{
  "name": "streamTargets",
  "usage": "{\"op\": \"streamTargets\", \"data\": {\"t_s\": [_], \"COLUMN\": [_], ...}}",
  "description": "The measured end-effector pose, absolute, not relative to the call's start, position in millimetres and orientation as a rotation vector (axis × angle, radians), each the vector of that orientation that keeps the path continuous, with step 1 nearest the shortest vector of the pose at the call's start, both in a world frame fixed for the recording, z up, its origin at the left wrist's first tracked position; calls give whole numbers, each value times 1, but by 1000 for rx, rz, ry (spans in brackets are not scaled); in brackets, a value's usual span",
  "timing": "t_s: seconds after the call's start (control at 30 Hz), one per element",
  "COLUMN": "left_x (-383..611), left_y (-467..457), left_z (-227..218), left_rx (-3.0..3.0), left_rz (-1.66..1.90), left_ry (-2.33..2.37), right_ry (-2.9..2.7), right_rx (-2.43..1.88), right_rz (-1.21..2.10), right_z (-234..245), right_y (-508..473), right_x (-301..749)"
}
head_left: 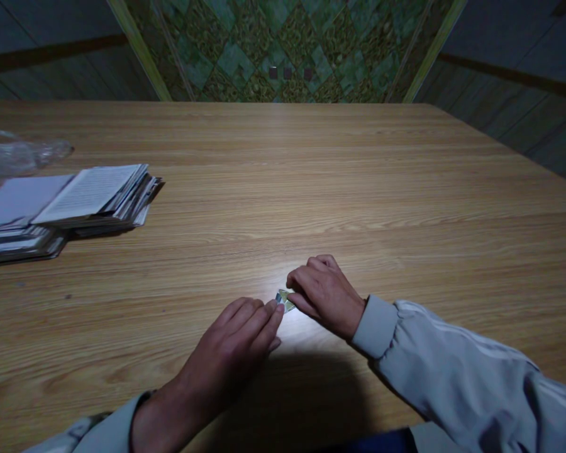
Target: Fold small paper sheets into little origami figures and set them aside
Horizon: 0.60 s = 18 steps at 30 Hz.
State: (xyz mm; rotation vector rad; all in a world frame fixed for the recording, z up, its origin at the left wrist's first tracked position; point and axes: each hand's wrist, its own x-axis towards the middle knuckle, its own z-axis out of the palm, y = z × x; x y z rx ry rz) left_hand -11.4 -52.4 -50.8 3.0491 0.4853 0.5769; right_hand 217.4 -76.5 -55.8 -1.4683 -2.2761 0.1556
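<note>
A small folded piece of printed paper (285,300) lies on the wooden table (311,182) between my two hands. My right hand (324,293) is curled over it, fingers closed and pinching its right side. My left hand (243,336) lies with fingers held together and stretched forward, their tips pressing the paper's left edge. Most of the paper is hidden under the fingers. Both arms wear grey sleeves.
A spread stack of printed paper sheets (66,204) lies at the left of the table. Behind it sits a crumpled clear plastic bag (14,154). A green patterned floor (283,50) shows beyond the table's far edge.
</note>
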Motion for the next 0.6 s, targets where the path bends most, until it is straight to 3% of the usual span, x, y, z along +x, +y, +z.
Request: {"op": "streamTargets", "data": {"t_s": [0.6], "left_x": [-35], "left_y": [-63], "left_z": [-52], "left_rx": [3037], "left_rz": [419], "left_ry": [599], "right_ry": [-2160], "right_rx": [-1773], "right_rz": [17], "right_z": [-57], "right_y": [-79], "right_x": [228]}}
